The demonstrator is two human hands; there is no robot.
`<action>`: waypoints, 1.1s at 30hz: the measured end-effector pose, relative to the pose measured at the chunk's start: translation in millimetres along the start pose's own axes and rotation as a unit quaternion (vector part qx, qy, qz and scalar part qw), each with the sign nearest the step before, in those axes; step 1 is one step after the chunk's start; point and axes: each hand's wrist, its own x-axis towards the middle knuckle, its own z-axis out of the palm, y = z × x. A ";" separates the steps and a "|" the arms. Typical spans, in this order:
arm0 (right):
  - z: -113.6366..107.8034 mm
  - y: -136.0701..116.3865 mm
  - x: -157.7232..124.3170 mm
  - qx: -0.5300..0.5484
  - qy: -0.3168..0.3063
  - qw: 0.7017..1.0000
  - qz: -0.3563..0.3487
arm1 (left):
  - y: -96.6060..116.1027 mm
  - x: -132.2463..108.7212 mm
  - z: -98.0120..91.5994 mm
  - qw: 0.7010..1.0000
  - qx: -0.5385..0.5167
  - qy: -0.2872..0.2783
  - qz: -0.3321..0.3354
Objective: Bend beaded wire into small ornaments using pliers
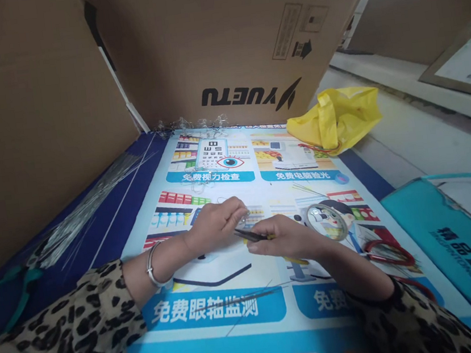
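Note:
Above the printed sheet, my left hand [219,223] is closed in a pinch on a small piece of thin, shiny bent wire [245,217]. Its exact shape is too small to make out. My right hand [284,238] is wrapped round pliers [249,234], whose dark narrow jaws point left towards the left fingertips. Whether the jaws touch the wire I cannot tell. Most of the handles are hidden in the palm. Loose thin wires [237,301] lie on the sheet in front of the hands.
A bundle of straight wires [88,203] lies at left beside a green-handled tool [15,289]. Bent wire pieces [195,124] sit before a cardboard box [211,48]. On the right are a tape roll [343,220], red handles [393,251], a yellow bag [340,120] and a teal box [455,252].

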 end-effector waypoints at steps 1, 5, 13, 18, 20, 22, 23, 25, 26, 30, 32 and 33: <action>-0.9 0.8 -0.8 -0.028 0.011 1.000 0.006 | 0.1 1.2 -0.7 0.999 -0.016 0.005 -0.028; -4.7 4.2 -2.0 -0.072 0.061 0.995 0.036 | 0.2 4.8 -3.8 0.994 -0.066 0.014 -0.084; -6.6 11.0 1.5 -0.049 0.090 0.995 0.004 | 0.3 6.3 -4.7 0.991 -0.066 -0.013 -0.113; -6.6 10.0 1.9 -0.070 0.119 0.990 0.009 | -0.8 5.7 -4.5 0.992 -0.066 -0.019 -0.107; -5.8 7.9 2.1 -0.094 0.122 0.988 0.008 | -0.7 4.7 -4.3 0.993 -0.073 -0.033 -0.091; -4.4 5.1 2.1 -0.116 0.121 0.986 0.011 | -0.1 3.8 -4.0 0.993 -0.080 -0.049 -0.075; -3.4 3.6 2.0 -0.125 0.120 0.985 0.014 | 0.3 3.5 -4.0 0.993 -0.081 -0.056 -0.071; -1.3 0.7 1.5 -0.135 0.118 0.984 0.020 | 1.1 3.3 -3.9 0.992 -0.080 -0.064 -0.069; -0.2 -0.7 1.1 -0.137 0.117 0.983 0.023 | 1.3 3.4 -3.9 0.992 -0.080 -0.067 -0.069; 2.8 -4.9 0.3 -0.145 0.127 0.980 0.043 | 1.0 4.3 -4.4 0.990 -0.095 -0.062 -0.081; 2.7 -6.0 0.7 -0.164 0.152 0.973 0.058 | 0.3 5.0 -4.5 0.988 -0.104 -0.050 -0.099; 2.3 -6.1 1.0 -0.175 0.166 0.968 0.066 | -0.2 5.4 -4.6 0.987 -0.110 -0.043 -0.110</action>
